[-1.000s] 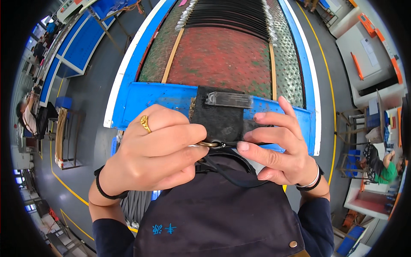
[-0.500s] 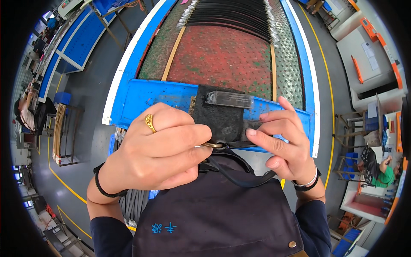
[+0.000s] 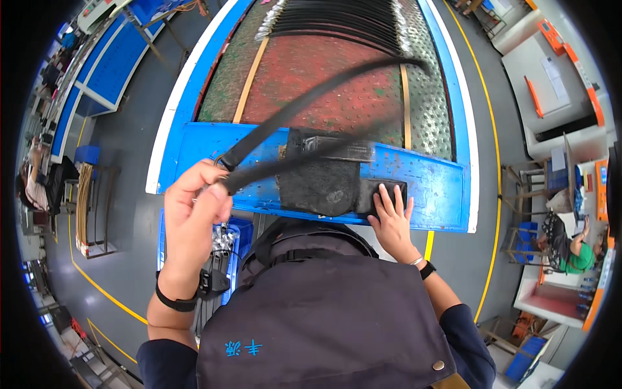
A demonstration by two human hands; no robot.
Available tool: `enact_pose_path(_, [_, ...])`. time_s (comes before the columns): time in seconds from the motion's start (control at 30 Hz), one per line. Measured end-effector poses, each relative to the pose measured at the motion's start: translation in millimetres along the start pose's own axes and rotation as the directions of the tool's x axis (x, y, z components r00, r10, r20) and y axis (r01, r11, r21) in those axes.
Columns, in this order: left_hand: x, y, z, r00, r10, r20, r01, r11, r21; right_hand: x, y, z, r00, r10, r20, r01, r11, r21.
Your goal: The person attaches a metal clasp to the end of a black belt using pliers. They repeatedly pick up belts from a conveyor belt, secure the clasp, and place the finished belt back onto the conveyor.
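Observation:
My left hand (image 3: 197, 211) is closed on one end of a black strap (image 3: 278, 126), at the left of the blue table edge. The strap loops up and to the right over the table, blurred by motion. Small metal parts show at the fingers, mostly hidden by them. My right hand (image 3: 393, 220) lies with fingers spread on a small black block (image 3: 366, 198) at the front edge. Beside it a black mat (image 3: 317, 188) hangs over the blue ledge (image 3: 427, 185), with a clear plastic case (image 3: 340, 148) lying across its far part.
Several black straps with plastic-wrapped ends lie in a row (image 3: 337, 26) at the table's far side, across wooden strips (image 3: 251, 81). A blue crate (image 3: 243, 236) with more straps stands at my left. A person in green (image 3: 576, 259) sits far right.
My left hand has moved left with the strap, which now swings up over the table. My right hand has let go of the strap and come down onto the black block.

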State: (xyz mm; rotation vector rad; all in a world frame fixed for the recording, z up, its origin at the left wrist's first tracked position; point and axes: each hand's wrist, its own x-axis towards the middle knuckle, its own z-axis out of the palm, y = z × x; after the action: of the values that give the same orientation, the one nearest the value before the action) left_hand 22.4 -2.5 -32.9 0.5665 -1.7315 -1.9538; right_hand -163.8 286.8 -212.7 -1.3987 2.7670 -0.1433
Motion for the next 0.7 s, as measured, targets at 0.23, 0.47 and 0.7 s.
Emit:
enact_pose_path(0.23, [1.3, -9.6, -3.1, 0.963, -0.251, 0.102, 0.268, 0.824, -0.499, 7.4, -8.0, -15.5, 0.999, -0.037, -0.032, 0.039, 0.998, 0.058])
enact_pose_path(0.47, [-19.2, -0.4, -1.9, 0.974, 0.223, -0.038, -0.214, 0.963, 0.163, 64.1, -7.8, -60.0, 0.967, 0.001, -0.254, 0.056, 0.974, 0.218])
enact_pose_path(0.7, [-31.3, 27.7, 1.1, 0.709, 0.643, 0.29, -0.644, 0.425, 0.636, 129.3, 9.6, -37.8, 0.985, -0.135, -0.11, 0.165, 0.931, 0.324])
